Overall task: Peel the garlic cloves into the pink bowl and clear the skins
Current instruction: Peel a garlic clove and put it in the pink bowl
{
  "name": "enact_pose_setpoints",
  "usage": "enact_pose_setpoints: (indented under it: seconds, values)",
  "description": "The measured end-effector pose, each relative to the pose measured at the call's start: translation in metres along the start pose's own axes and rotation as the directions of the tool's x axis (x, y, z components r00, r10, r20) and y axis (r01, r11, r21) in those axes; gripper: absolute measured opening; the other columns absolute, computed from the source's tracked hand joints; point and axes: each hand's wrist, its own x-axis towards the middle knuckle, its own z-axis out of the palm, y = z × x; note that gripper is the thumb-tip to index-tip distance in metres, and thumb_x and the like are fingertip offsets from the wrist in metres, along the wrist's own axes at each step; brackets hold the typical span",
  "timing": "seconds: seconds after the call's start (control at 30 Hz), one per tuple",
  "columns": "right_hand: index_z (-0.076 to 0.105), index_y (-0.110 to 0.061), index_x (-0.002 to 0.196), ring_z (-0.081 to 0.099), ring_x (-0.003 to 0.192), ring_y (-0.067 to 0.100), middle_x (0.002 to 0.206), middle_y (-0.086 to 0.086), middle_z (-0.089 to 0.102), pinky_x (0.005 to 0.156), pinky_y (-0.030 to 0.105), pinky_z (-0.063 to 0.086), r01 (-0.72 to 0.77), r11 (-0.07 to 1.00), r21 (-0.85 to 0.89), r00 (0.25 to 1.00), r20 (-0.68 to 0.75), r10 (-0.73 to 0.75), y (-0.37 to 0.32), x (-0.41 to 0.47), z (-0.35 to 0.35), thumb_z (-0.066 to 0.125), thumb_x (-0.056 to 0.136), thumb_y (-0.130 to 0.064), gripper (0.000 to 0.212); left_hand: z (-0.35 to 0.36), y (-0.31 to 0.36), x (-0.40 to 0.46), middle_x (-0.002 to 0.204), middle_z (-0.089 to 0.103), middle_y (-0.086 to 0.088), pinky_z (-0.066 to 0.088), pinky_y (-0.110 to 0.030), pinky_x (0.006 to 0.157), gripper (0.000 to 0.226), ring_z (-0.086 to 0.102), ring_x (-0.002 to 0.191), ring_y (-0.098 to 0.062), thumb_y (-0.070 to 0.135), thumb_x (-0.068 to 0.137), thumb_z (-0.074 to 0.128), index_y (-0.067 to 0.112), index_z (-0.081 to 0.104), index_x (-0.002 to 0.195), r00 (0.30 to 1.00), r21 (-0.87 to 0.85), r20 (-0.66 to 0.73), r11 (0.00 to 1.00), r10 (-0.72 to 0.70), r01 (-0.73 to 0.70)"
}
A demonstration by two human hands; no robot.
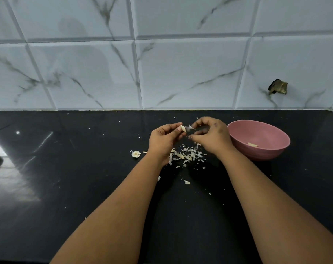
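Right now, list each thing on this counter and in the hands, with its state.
garlic clove: partly peeled, pinched in left hand
strip of skin: half off the clove, pulled by right hand
pink bowl: upright, right of the hands, holds one peeled clove
pile of skins: loose on the black counter, not cleared
garlic root end: lying alone left of the pile

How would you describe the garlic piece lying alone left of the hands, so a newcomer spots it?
Start at the black counter below the tiled wall. Left of the left hand sits a small, pale garlic stub, with a thin stick beside it. Unlike the flat skins heaped beneath the hands, it is a rounded lump lying apart.
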Motion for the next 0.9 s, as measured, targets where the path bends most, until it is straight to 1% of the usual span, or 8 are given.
enact_pose_setpoints:
  seconds: [0.07,0.13,0.2,0.27,0.33,0.47,0.73,0.9]
  values:
    - [0.077,-0.019,0.087,0.064,0.066,-0.004,0.081,-0.008,0.072,0.058,0.006,0.043,0.023,1.0,0.018,1.0,0.02,-0.023,-0.0002,-0.0009,0.003,0.082,0.074,-0.016,0.014,-0.0008,0.0002,0.0011,0.082,0.076,-0.008,0.056,-0.017,0.072,0.013,0.071,0.078,-0.015,-0.004,0.092,0.061,0.002,0.071,0.096,1.0,-0.02,-0.003,1.0,0.0,0.0]
    - [0.075,-0.02,0.071,0.057,0.056,-0.005,0.066,-0.01,0.069,0.053,0.006,0.039,0.056,0.998,-0.026,0.998,-0.035,-0.057,-0.0011,-0.0029,0.0043,0.081,0.074,-0.022,0.007,-0.001,0.0002,0.0011,0.082,0.075,-0.008,0.056,-0.017,0.071,0.013,0.071,0.078,-0.015,-0.005,0.092,0.06,0.002,0.071,0.096,1.0,-0.023,-0.006,1.0,0.0,0.0]
    - [0.064,-0.021,0.059,0.055,0.053,-0.001,0.064,-0.007,0.067,0.05,0.01,0.041,0.043,0.999,0.011,0.994,-0.101,-0.042,-0.0004,-0.0024,0.0027,0.085,0.069,-0.022,0.023,-0.0007,-0.0002,0.0004,0.082,0.075,-0.008,0.056,-0.017,0.07,0.013,0.072,0.078,-0.014,-0.005,0.091,0.061,0.002,0.071,0.095,1.0,-0.023,-0.007,1.0,0.004,-0.004]
    - [0.063,-0.021,0.061,0.061,0.057,0.003,0.067,-0.004,0.069,0.053,0.013,0.047,0.016,0.994,0.112,0.995,-0.096,-0.005,-0.002,-0.0016,0.002,0.088,0.066,-0.022,0.025,-0.0005,0.0001,-0.0001,0.083,0.075,-0.008,0.056,-0.018,0.072,0.012,0.072,0.08,-0.015,-0.005,0.09,0.062,0.002,0.071,0.095,1.0,-0.022,-0.001,1.0,0.008,-0.008]
    - [0.072,-0.022,0.071,0.068,0.065,0.006,0.071,-0.006,0.073,0.063,0.017,0.053,0.012,0.984,0.177,0.999,-0.051,-0.003,-0.0042,-0.0027,0.004,0.086,0.07,-0.025,0.015,0.0,-0.0001,-0.0004,0.084,0.076,-0.009,0.056,-0.018,0.074,0.012,0.073,0.083,-0.015,-0.005,0.09,0.063,0.001,0.071,0.096,1.0,-0.016,0.01,1.0,0.009,-0.009]
    - [0.077,-0.023,0.076,0.066,0.065,0.0,0.069,-0.011,0.072,0.059,0.01,0.048,0.062,0.994,0.091,0.997,-0.055,-0.057,-0.003,-0.0045,0.0069,0.081,0.075,-0.029,0.007,0.0022,-0.0017,-0.0024,0.081,0.076,-0.007,0.056,-0.018,0.073,0.01,0.073,0.079,-0.013,-0.004,0.089,0.064,0.001,0.071,0.096,0.999,0.018,0.034,1.0,0.015,-0.015]
    - [0.077,-0.026,0.071,0.069,0.069,0.005,0.066,-0.011,0.072,0.068,0.023,0.055,0.023,0.989,0.145,1.0,-0.009,-0.022,-0.0034,-0.0057,0.0036,0.078,0.078,-0.027,0.007,0.0026,-0.0004,-0.0045,0.079,0.076,-0.006,0.056,-0.018,0.072,0.01,0.073,0.075,-0.012,-0.003,0.089,0.066,0.002,0.071,0.095,0.998,0.035,0.052,0.999,0.035,-0.037]
    - [0.077,-0.024,0.071,0.064,0.06,-0.004,0.061,-0.014,0.07,0.058,0.009,0.047,0.047,0.989,0.139,0.998,-0.039,-0.042,-0.0047,-0.0062,0.0055,0.077,0.078,-0.021,0.008,0.0031,0.0004,-0.0053,0.079,0.076,-0.006,0.056,-0.019,0.072,0.01,0.073,0.075,-0.012,-0.004,0.087,0.067,0.002,0.072,0.093,0.998,0.041,0.044,0.998,0.053,-0.054]
